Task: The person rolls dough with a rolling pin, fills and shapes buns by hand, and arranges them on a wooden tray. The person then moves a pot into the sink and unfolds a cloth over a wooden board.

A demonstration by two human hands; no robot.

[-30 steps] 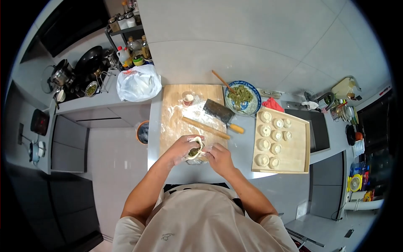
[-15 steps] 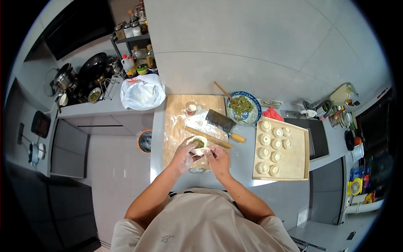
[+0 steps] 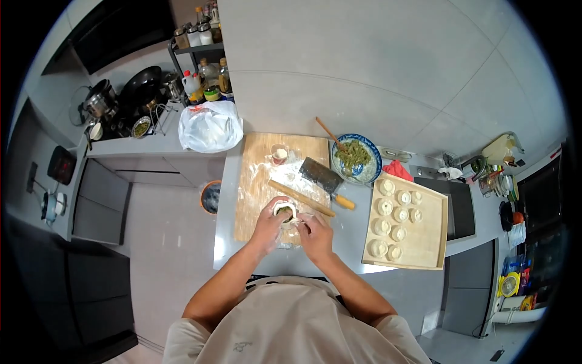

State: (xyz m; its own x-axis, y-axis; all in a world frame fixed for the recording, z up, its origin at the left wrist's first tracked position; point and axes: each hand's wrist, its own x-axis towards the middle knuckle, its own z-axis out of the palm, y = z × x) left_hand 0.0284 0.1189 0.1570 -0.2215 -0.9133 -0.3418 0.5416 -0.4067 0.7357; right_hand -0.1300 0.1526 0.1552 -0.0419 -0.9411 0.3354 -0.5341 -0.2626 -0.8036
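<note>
My left hand (image 3: 267, 228) cups a filled bun (image 3: 284, 208), a round of white dough with green filling showing in its open middle. At the bun's right edge, my right hand (image 3: 314, 233) pinches the dough rim between thumb and fingers. Both hands are over the near edge of a floured wooden board (image 3: 254, 155). Just beyond them a rolling pin (image 3: 301, 198) lies slantwise on the board. A cleaver (image 3: 321, 175) with a wooden handle rests past the pin. Farther right stands a blue-patterned bowl (image 3: 377, 159) of green filling with a wooden-handled utensil in it.
A wooden tray (image 3: 418, 246) on the right holds several shaped buns. A small cup (image 3: 279, 154) with white powder stands on the board. A white plastic bag (image 3: 210, 127) sits on the left counter, near bottles on a rack. A bucket (image 3: 210, 197) is on the floor.
The dough rim has been gathered higher around the filling, so its opening looks smaller. Both hands stay at the bun. The whole view has shifted slightly.
</note>
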